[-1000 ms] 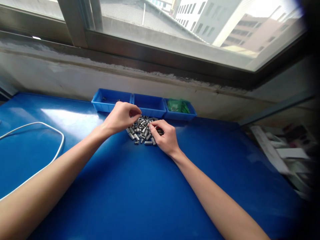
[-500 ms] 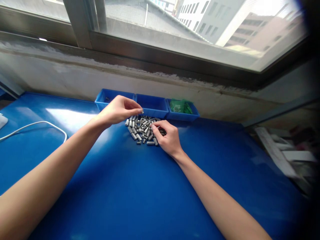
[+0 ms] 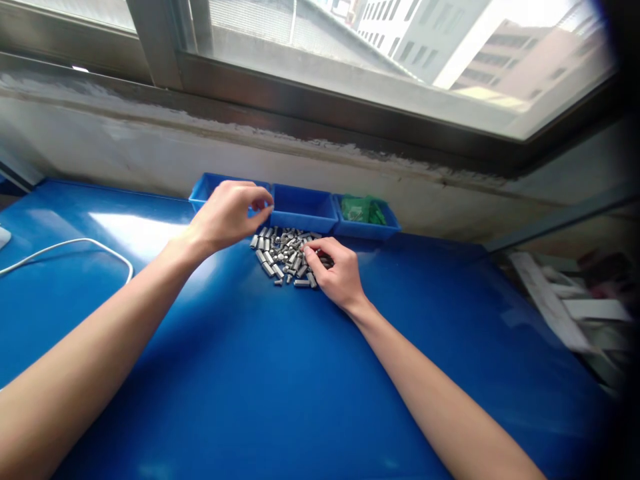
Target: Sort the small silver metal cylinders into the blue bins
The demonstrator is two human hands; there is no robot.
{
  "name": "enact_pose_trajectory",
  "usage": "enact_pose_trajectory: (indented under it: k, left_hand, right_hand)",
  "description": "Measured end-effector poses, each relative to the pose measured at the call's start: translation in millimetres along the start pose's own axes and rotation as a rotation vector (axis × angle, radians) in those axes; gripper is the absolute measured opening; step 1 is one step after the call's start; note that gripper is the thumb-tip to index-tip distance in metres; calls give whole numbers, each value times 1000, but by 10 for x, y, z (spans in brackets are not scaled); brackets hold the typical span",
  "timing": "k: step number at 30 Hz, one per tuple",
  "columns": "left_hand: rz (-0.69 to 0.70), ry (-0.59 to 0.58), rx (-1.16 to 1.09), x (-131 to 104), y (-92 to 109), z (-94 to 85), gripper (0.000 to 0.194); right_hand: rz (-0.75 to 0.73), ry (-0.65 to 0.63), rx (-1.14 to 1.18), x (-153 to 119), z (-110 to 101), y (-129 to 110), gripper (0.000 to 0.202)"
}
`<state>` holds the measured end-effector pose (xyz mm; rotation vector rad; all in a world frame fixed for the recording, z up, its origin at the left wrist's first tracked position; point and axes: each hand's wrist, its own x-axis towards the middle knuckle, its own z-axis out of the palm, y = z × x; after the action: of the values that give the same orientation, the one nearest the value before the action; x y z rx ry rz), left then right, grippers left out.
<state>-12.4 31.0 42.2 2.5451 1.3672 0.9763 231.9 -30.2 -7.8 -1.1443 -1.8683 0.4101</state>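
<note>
A pile of small metal pieces [image 3: 280, 257], looking like hex standoffs mixed with short screws, lies on the blue table. My right hand [image 3: 337, 270] rests at the pile's right side, thumb and fingertips pinched together over it; whatever is between them is hidden. Raised above the pile's left edge, my left hand [image 3: 233, 212] has its thumb and index finger brought together close to the divide between the left blue bin [image 3: 204, 189] and the middle blue bin [image 3: 305, 220]. Anything in that pinch is too small to make out.
Green plastic packaging [image 3: 363, 210] fills the right blue bin [image 3: 367, 231]. A white cable [image 3: 90, 241] curves across the table's [image 3: 260, 380] left side. Behind the bins runs a wall below a window frame [image 3: 300, 100]. Blurred light-coloured objects [image 3: 565, 313] sit past the right edge.
My left hand has moved left and slightly up, away from the pile and toward the left bin. My right hand has stayed at the pile's right side. The view has shifted slightly.
</note>
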Motion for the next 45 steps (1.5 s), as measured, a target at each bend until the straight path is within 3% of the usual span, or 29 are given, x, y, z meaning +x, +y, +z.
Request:
enact_pose_trajectory:
  k: [3, 7, 14, 20, 24, 29, 36, 39, 45]
  left_hand:
    - [153, -213, -53, -2, 143, 119, 23]
    - [174, -376, -45, -43, 182, 249, 22]
    - [147, -306, -62, -67, 92, 352, 25]
    - [158, -209, -166, -63, 154, 346, 21]
    - [-18, -126, -403, -25, 222, 262, 20]
    - [-270, -309, -766, -4, 247, 123, 42]
    - [-382, -340, -791, -11, 265, 68, 48]
    - [-388, -261, -735, 12, 212, 34, 45]
    - [-442, 135, -287, 43, -47, -222, 24]
  right_hand:
    - [7, -4, -4, 0, -1, 5, 12]
    - [9, -5, -15, 4, -4, 8, 14]
    - [0, 4, -12, -2, 8, 10, 13]
    - [2, 5, -13, 2, 7, -4, 14]
    - [4, -1, -18, 6, 2, -11, 14]
    - [17, -6, -10, 3, -4, -14, 14]
    - [26, -15, -12, -2, -2, -7, 14]
    - [22, -13, -13, -2, 2, -3, 14]
    - [19, -7, 3, 6, 1, -14, 14]
